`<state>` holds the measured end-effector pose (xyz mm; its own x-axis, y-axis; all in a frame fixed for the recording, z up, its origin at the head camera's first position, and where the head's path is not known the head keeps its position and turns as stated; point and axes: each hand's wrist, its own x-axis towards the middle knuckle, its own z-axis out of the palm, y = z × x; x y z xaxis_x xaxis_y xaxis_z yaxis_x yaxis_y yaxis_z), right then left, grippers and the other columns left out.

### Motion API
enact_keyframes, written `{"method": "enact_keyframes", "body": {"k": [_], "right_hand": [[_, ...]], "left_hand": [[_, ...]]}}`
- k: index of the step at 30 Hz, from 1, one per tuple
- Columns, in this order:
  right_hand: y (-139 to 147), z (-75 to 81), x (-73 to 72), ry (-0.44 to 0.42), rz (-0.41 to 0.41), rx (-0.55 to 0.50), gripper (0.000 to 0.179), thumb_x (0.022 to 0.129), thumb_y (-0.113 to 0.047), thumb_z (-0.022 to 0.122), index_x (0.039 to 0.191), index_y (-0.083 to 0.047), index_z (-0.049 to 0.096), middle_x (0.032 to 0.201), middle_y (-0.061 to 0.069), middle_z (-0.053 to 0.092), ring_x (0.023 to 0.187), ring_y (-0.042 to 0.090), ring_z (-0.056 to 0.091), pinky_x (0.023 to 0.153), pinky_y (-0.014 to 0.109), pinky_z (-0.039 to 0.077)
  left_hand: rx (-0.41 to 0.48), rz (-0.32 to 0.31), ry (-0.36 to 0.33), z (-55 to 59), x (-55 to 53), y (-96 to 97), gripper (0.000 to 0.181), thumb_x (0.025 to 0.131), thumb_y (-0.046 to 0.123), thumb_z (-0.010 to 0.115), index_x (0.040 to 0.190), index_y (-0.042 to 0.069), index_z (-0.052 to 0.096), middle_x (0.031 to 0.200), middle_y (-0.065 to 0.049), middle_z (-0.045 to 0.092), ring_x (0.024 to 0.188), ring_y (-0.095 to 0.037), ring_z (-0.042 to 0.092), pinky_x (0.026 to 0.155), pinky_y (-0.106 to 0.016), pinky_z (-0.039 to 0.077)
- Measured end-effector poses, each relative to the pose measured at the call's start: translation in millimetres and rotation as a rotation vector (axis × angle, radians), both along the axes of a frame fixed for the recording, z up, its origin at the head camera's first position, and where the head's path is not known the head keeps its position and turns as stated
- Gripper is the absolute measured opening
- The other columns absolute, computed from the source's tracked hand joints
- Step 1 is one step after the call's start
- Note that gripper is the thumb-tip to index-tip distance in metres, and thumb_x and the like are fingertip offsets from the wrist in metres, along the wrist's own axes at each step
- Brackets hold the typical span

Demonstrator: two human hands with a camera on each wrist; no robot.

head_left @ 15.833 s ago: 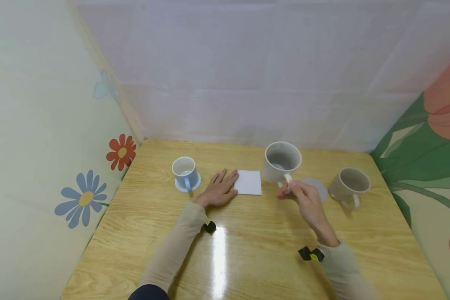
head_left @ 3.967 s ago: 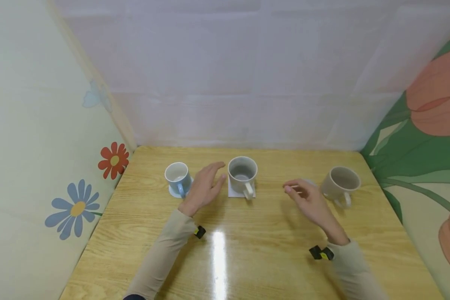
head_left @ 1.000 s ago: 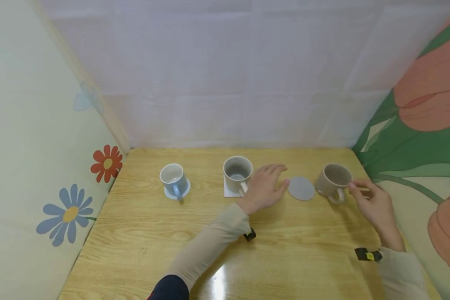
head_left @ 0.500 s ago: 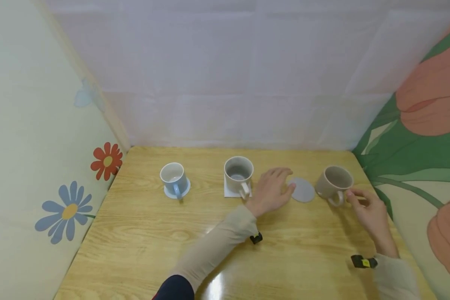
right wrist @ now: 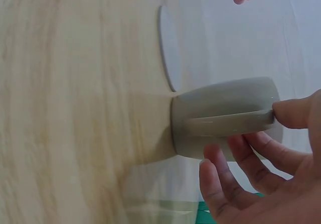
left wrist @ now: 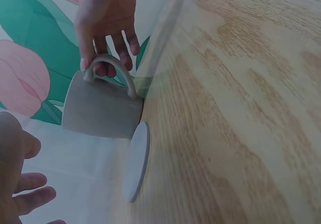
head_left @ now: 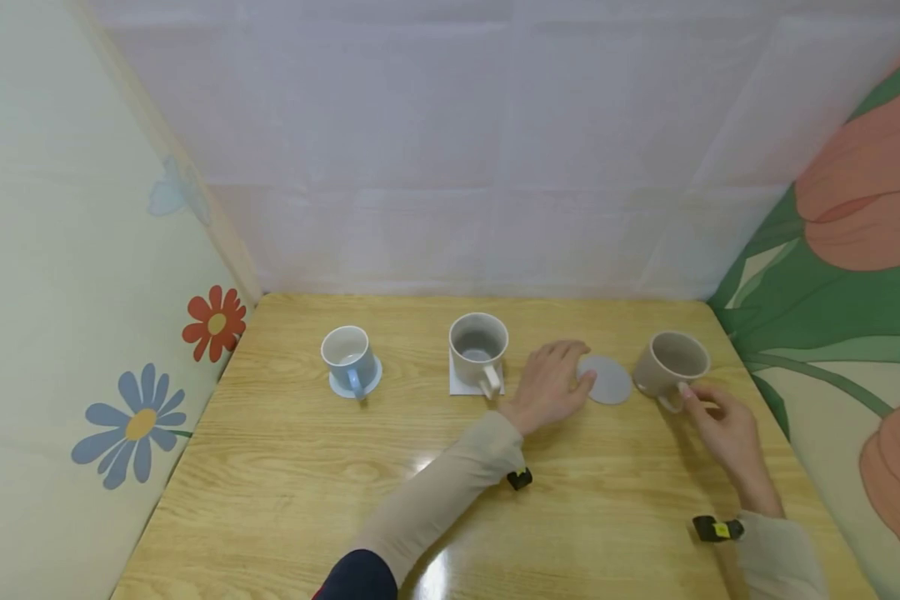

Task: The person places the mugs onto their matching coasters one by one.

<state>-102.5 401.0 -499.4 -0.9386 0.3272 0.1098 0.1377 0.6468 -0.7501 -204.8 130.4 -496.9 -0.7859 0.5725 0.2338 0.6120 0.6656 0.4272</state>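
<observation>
A grey-beige mug (head_left: 671,367) stands upright on the table at the right. My right hand (head_left: 727,425) is at its handle (right wrist: 225,123). In the right wrist view the thumb lies on the handle's upper end and the index finger curves in beside it, pinching it; the other fingers hang loosely below. Left of this mug lies a round grey coaster (head_left: 606,380). My left hand (head_left: 547,387) hovers at the coaster's left edge, fingers relaxed and holding nothing. In the left wrist view its fingers are apart from the coaster.
A larger pale mug (head_left: 478,346) sits on a square white coaster (head_left: 461,388), left of my left hand. Farther left, a small blue mug (head_left: 347,358) stands on a round light-blue coaster (head_left: 375,382). The wooden table (head_left: 285,475) ends at a white back wall (head_left: 450,208).
The pale mug, earlier held in the air, stands on the square coaster. My left hand has crossed rightward to the round coaster. My right hand has closed in on the grey-beige mug's handle.
</observation>
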Motion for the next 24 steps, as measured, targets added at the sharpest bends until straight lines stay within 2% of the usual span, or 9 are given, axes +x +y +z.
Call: {"method": "enact_keyframes", "body": {"k": [2, 4, 6, 11, 18, 24], "right_hand": [[0, -3.1, -0.3, 0.003, 0.011, -0.041, 0.048, 0.109, -0.032, 0.06, 0.128, 0.011, 0.067, 0.103, -0.007, 0.073, 0.078, -0.019, 0.057, 0.064, 0.009, 0.052], [1, -6.0, -0.6, 0.011, 0.027, -0.095, 0.049, 0.11, -0.03, 0.06, 0.13, 0.014, 0.065, 0.095, -0.029, 0.063, 0.078, -0.015, 0.062, 0.065, 0.011, 0.056], [2, -8.5, -0.9, 0.014, 0.048, -0.15, 0.05, 0.111, -0.028, 0.06, 0.131, 0.017, 0.062, 0.091, -0.038, 0.058, 0.078, -0.011, 0.066, 0.066, 0.013, 0.059], [5, -12.1, -0.6, -0.007, 0.071, -0.213, 0.052, 0.112, -0.031, 0.058, 0.133, 0.017, 0.06, 0.098, -0.038, 0.061, 0.082, -0.009, 0.069, 0.07, 0.014, 0.06], [3, -10.1, 1.1, -0.038, 0.092, -0.266, 0.05, 0.112, -0.037, 0.055, 0.125, 0.01, 0.067, 0.098, -0.034, 0.068, 0.088, -0.009, 0.069, 0.074, 0.013, 0.059], [3, -10.4, -1.5, 0.006, 0.113, -0.429, 0.038, 0.112, -0.029, 0.057, 0.109, 0.004, 0.076, 0.093, -0.023, 0.076, 0.084, -0.004, 0.074, 0.072, 0.015, 0.06]], "left_hand": [[0.006, -0.002, -0.002, -1.8, 0.1, 2.0, 0.049, 0.112, 0.042, 0.049, 0.153, 0.017, 0.054, 0.161, 0.0, 0.054, 0.149, -0.022, 0.05, 0.125, -0.041, 0.041], [0.013, -0.002, -0.009, -2.9, 0.5, 3.5, 0.048, 0.112, 0.042, 0.05, 0.153, 0.017, 0.054, 0.161, 0.0, 0.054, 0.149, -0.022, 0.051, 0.125, -0.041, 0.041], [0.019, -0.004, -0.01, -4.5, 0.7, 4.5, 0.048, 0.112, 0.042, 0.05, 0.152, 0.017, 0.055, 0.16, -0.001, 0.055, 0.149, -0.022, 0.051, 0.124, -0.041, 0.042], [0.027, -0.013, -0.009, -9.6, 0.6, 6.9, 0.047, 0.112, 0.041, 0.05, 0.151, 0.015, 0.056, 0.159, -0.002, 0.056, 0.148, -0.023, 0.051, 0.124, -0.04, 0.042], [0.036, -0.014, -0.014, -21.2, -4.5, 12.7, 0.046, 0.112, 0.04, 0.05, 0.151, 0.015, 0.056, 0.158, -0.002, 0.057, 0.147, -0.023, 0.052, 0.123, -0.04, 0.043], [0.005, -0.021, -0.037, -29.0, -7.9, 16.2, 0.046, 0.111, 0.039, 0.052, 0.151, 0.015, 0.056, 0.158, -0.002, 0.057, 0.148, -0.022, 0.051, 0.125, -0.038, 0.041]]}}
